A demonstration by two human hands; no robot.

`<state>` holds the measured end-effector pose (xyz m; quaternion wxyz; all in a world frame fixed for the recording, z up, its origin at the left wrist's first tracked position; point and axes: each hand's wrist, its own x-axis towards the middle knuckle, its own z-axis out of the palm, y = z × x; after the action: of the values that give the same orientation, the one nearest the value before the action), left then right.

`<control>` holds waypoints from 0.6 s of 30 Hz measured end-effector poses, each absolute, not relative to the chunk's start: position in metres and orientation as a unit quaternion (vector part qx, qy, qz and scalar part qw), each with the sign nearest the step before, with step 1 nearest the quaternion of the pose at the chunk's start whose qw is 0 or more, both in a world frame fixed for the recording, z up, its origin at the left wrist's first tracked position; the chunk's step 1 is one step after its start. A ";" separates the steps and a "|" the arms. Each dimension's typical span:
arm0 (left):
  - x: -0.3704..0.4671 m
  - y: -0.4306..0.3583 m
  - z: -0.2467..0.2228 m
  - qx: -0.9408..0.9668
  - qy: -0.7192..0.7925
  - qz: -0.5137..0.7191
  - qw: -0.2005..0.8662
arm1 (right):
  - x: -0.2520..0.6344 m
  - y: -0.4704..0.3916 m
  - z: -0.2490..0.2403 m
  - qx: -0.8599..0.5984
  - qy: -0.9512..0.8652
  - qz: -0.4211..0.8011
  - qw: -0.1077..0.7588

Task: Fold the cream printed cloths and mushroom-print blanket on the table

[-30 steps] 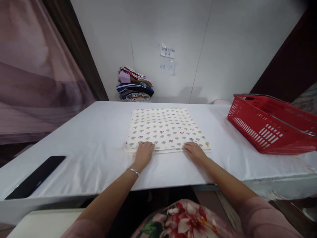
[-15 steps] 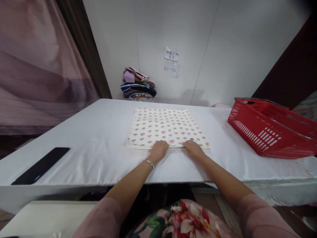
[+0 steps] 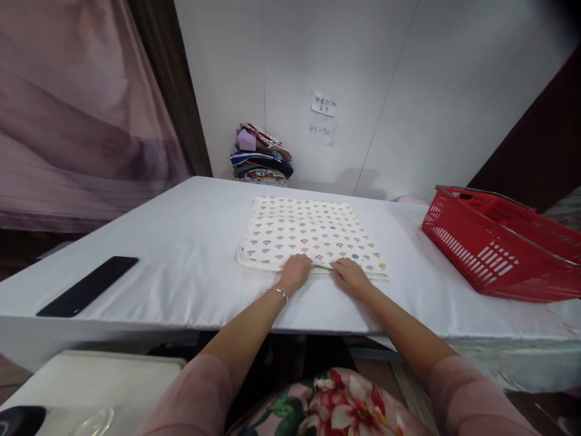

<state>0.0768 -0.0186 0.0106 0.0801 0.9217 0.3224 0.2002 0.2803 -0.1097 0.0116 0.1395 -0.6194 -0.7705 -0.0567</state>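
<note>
A folded white cloth (image 3: 308, 227) printed with small grey and coloured mushrooms lies flat on the white-covered table (image 3: 190, 242). Its near edge shows several layers, slightly apart at the right corner. My left hand (image 3: 296, 271), with a bracelet at the wrist, has its fingers closed over the middle of that edge. Just to its right, my right hand (image 3: 351, 277) pinches the same edge between thumb and fingers. A short stretch of the edge between the hands looks slightly raised. Both thumbs are partly hidden.
A red plastic basket (image 3: 481, 254) with metal handles stands at the right. On the left near edge lies a black phone-like slab (image 3: 88, 286). Folded fabrics (image 3: 262, 156) are stacked by the back wall, beside taped paper notes (image 3: 323, 118). Below left is a white surface (image 3: 104, 381).
The view has turned slightly, shifting the scene to the right. My hands have come a little closer together along the near edge; the cloth still lies flat.
</note>
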 end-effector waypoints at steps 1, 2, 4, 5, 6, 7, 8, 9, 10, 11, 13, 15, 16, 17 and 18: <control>0.077 -0.019 0.011 0.920 0.326 0.201 0.085 | 0.280 -0.109 0.011 -0.622 -0.769 -0.057 0.137; 0.077 -0.019 0.011 0.919 0.328 0.200 0.088 | 0.281 -0.108 0.009 -0.625 -0.767 -0.057 0.138; 0.077 -0.020 0.012 0.923 0.323 0.194 0.084 | 0.284 -0.107 0.007 -0.626 -0.764 -0.056 0.145; 0.076 -0.020 0.012 0.925 0.318 0.191 0.078 | 0.285 -0.107 0.006 -0.624 -0.764 -0.056 0.151; 0.076 -0.020 0.011 0.928 0.314 0.187 0.070 | 0.287 -0.107 0.004 -0.620 -0.767 -0.057 0.155; 0.076 -0.021 0.011 0.931 0.311 0.182 0.061 | 0.288 -0.108 0.003 -0.616 -0.769 -0.060 0.158; 0.076 -0.022 0.010 0.933 0.308 0.178 0.051 | 0.289 -0.109 0.002 -0.613 -0.771 -0.064 0.158; 0.075 -0.022 0.009 0.934 0.307 0.177 0.042 | 0.289 -0.110 0.002 -0.613 -0.772 -0.069 0.156; 0.074 -0.023 0.007 0.936 0.304 0.177 0.033 | 0.289 -0.111 0.001 -0.613 -0.772 -0.072 0.152; 0.073 -0.023 0.006 0.937 0.299 0.179 0.026 | 0.288 -0.112 0.001 -0.614 -0.772 -0.075 0.148; 0.071 -0.024 0.003 0.940 0.287 0.181 0.016 | 0.286 -0.114 0.002 -0.616 -0.771 -0.077 0.142; 0.069 -0.024 0.001 0.944 0.281 0.175 0.010 | 0.283 -0.116 0.003 -0.619 -0.770 -0.078 0.137; 0.068 -0.024 0.001 0.945 0.278 0.172 0.009 | 0.281 -0.117 0.004 -0.620 -0.769 -0.078 0.135; 0.066 -0.024 0.001 0.946 0.276 0.169 0.009 | 0.280 -0.118 0.005 -0.621 -0.769 -0.078 0.131; 0.065 -0.024 0.001 0.947 0.274 0.167 0.010 | 0.279 -0.118 0.007 -0.623 -0.768 -0.078 0.127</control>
<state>0.0652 -0.0241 0.0010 0.0102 0.9470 0.2740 0.1674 0.2791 -0.1179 0.0065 0.1269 -0.6229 -0.7679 -0.0784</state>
